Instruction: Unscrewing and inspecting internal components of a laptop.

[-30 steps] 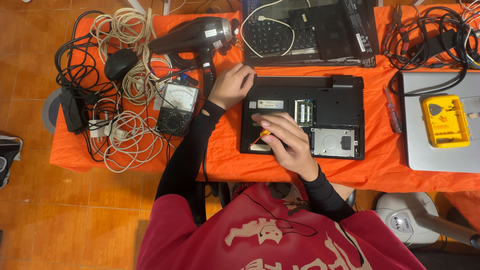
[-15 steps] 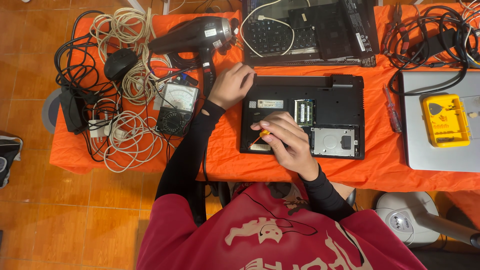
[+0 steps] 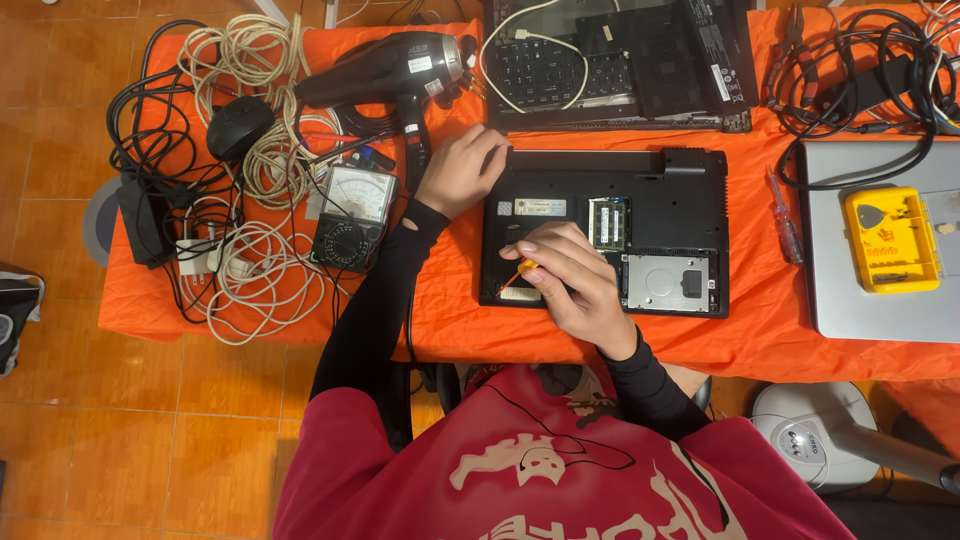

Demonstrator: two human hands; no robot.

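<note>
The right hand (image 3: 575,285) is curled tight around a small orange-handled screwdriver (image 3: 523,267), its tip down on the black, upturned laptop base (image 3: 660,195) lying on the orange tablecloth (image 3: 450,320). Just beyond, the left hand (image 3: 458,170) rests with fingers bent over the base's far left corner, steadying it. Left of that hand sits a black analogue multimeter (image 3: 350,215), then a black hair dryer (image 3: 385,70) farther back.

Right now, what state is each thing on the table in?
Black laptop: upside down, bottom panel off, insides showing.
Screwdriver: gripped in right hand, tip hidden.
Left hand: resting on the laptop's corner.
Yellow case: open.
Silver laptop: closed.
</note>
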